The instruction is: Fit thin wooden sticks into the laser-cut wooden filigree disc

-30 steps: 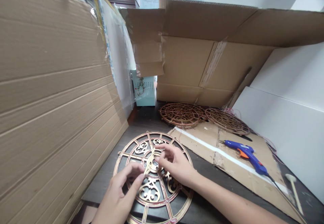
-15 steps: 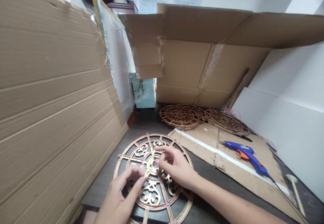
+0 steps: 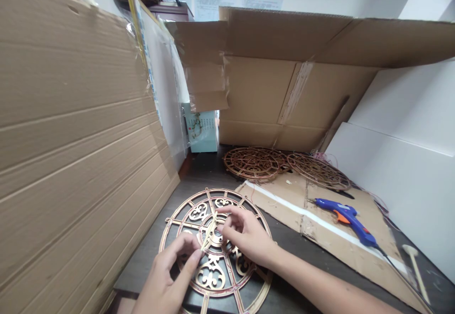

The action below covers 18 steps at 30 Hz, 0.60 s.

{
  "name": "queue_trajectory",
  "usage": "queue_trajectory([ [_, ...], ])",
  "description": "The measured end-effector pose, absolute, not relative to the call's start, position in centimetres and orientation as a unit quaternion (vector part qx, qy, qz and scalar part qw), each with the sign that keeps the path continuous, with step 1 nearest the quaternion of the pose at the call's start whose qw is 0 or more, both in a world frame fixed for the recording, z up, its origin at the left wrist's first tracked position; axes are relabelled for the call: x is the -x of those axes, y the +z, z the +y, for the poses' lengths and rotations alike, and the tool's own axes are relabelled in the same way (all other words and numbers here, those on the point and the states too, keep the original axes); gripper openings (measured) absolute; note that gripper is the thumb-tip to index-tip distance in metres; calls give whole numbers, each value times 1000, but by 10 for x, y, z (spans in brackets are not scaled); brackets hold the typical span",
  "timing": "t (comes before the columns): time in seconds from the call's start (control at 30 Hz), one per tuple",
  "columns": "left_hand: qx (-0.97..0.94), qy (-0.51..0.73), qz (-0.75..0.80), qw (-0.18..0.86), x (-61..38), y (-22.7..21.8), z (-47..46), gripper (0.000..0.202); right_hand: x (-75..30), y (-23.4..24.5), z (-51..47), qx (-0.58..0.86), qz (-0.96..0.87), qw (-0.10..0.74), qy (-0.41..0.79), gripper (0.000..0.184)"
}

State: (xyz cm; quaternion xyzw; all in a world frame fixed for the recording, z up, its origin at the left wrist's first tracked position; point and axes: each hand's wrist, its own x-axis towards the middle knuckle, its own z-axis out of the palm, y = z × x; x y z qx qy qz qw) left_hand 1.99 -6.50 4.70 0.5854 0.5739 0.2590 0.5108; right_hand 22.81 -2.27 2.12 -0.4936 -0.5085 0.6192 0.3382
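Where the hands meet: over the middle of a round gold fretwork disc, which lies flat on the dark worktop close to the viewer.
Left hand: thumb and forefinger pinched shut on the lower end of a slim gold strip.
Right hand: fingers bent, their tips closed on the same strip at the disc's hub.
Gold strip: tilted, and crossing the hub of the disc.
Right of the disc: a flat cardboard sheet with a blue glue gun lying on it.
Further back: two more fretwork discs, side by side, partly on the sheet.
Behind them: a big open cardboard box and a small pale green box.
Left edge: a tall cardboard panel, leaning.
Right edge: white boards standing upright.
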Motion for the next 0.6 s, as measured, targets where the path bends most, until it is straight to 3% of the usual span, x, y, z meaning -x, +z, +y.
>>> queue_trajectory([
  [0.6, -570, 269, 583, 513, -19, 44, -66, 34, -224, 23, -25, 503, -556, 322, 578, 41],
])
